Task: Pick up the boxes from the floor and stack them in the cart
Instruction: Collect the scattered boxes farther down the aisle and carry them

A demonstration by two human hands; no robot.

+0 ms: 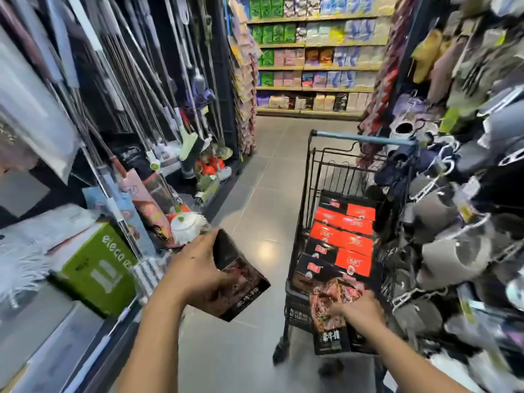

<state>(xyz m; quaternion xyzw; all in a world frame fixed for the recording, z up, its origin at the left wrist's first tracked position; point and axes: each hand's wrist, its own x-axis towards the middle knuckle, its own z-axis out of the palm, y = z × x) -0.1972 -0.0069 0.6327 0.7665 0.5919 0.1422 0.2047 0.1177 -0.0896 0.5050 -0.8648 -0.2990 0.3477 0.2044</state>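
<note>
Two boxes in hand: left hand point(198, 275) fingers wrap a dark box point(242, 279) held left of the cart point(365, 139); right hand point(358, 313) fingers curl over a second box point(330, 334) upright at the cart's near end, against stacked boxes point(344, 236).

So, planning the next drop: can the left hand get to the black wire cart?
Probably yes: only bare floor separates the left hand, gripping a dark cardboard box, from the black wire cart.

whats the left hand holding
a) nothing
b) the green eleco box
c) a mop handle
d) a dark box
D: the left hand grips a dark box in the air left of the cart; the right hand holds a second box at the cart's near end.
</note>
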